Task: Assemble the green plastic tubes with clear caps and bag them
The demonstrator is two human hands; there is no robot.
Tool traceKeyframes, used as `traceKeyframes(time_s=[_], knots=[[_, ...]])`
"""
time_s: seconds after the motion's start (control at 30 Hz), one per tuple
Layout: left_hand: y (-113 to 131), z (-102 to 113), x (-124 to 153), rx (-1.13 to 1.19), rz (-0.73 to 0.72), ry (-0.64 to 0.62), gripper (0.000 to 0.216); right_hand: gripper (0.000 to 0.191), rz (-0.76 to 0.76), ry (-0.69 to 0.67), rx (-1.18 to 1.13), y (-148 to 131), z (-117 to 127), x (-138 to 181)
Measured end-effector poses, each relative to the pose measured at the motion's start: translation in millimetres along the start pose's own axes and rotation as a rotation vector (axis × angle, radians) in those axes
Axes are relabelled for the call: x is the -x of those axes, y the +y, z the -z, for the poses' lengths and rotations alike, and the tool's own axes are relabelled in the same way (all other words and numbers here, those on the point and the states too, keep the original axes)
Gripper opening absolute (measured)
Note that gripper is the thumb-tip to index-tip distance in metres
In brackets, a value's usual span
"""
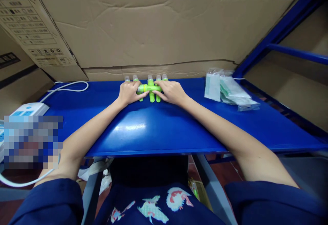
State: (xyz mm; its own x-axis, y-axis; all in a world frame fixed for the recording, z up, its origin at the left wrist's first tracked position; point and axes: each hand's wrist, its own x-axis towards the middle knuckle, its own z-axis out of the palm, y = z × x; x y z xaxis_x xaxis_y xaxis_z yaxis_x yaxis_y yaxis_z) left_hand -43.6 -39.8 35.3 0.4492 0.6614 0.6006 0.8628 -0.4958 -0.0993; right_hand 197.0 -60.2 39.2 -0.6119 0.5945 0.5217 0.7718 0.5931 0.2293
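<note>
Several green highlighter pens (151, 96) with clear caps lie side by side at the far middle of the blue table (153, 129), caps pointing away from me. One more green pen (149, 88) lies crosswise on top of them. My left hand (129, 92) pinches its left end with curled fingers. My right hand (172, 91) holds its right end, fingers pressed down over the row.
A stack of clear plastic packets (229, 89) lies at the table's far right. A white power strip (28, 109) with a white cable (67, 85) sits at the left edge. Cardboard boxes (159, 23) wall off the back and left. A blue metal frame (287, 43) runs along the right.
</note>
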Motion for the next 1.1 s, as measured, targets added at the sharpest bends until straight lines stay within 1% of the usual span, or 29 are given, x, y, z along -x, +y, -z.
traceKeyframes(time_s=[0.07,0.13,0.2,0.27,0.4,0.53,0.67,0.83,1.0,1.1], knots=[[-5,-2,0,-0.005,0.087,-0.007,0.056,0.059,-0.031,0.045,-0.009,7,-1,0],[-10,-3,0,-0.001,0.166,-0.019,0.057,0.056,-0.054,0.077,-0.032,15,-2,0],[-14,-4,0,0.009,0.214,-0.031,0.058,0.050,-0.054,0.094,-0.070,22,-3,1],[-15,-3,0,0.022,0.227,-0.036,0.059,0.046,-0.036,0.104,-0.115,27,-5,2],[-12,-1,1,0.034,0.208,-0.053,0.059,0.043,0.015,0.139,-0.172,32,-10,5],[-14,1,2,0.071,0.211,-0.098,0.060,0.051,0.069,0.130,-0.146,31,-13,8],[-17,0,3,0.066,0.209,-0.075,0.062,0.058,0.096,0.113,-0.110,28,-15,9],[-15,2,3,0.059,0.190,-0.075,0.066,0.058,0.084,0.099,-0.110,27,-14,10],[-15,5,4,0.034,0.111,-0.071,0.075,0.059,0.062,0.083,-0.071,30,-14,11],[-16,3,4,0.040,0.074,-0.053,0.078,0.057,0.034,0.068,-0.050,31,-15,12]])
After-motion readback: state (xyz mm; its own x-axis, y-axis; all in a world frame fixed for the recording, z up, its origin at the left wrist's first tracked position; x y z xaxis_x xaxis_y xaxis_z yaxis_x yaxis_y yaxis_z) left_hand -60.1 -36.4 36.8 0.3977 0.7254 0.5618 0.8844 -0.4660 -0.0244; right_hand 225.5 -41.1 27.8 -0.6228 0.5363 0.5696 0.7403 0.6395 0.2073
